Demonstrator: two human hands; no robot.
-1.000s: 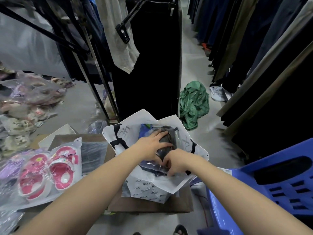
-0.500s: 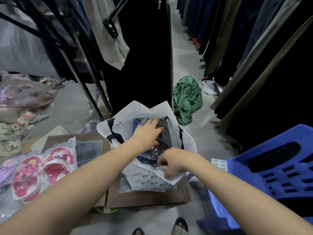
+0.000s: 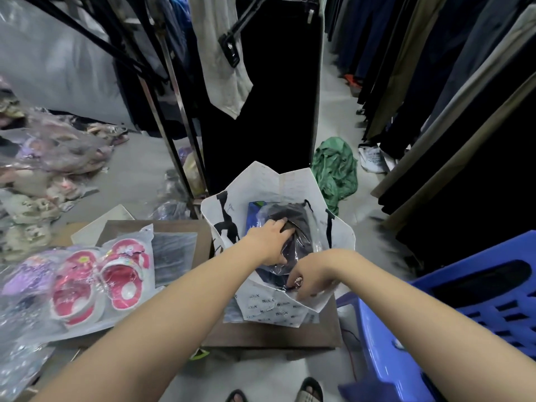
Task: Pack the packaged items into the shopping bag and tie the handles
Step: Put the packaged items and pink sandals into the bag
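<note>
– Where are the packaged items?
– The dark packaged garment (image 3: 293,216) lies inside the white shopping bag (image 3: 290,181), on top, with a blue package (image 3: 254,210) just beside it against the bag's left wall. The bag stands open on a brown board (image 3: 275,335).
– And your hands?
– My left hand (image 3: 271,240) is down in the bag, fingers curled over the garment's wrapper, thumb on its near side. My right hand (image 3: 311,278) pinches the bag's near rim, fingers bent round the edge.
– Anything outside the bag?
– A pack of pink sandals (image 3: 101,274) lies to my left, well apart from the bag. A blue plastic stool (image 3: 435,320) is at my right, a green cloth (image 3: 336,166) on the floor beyond the bag
</note>
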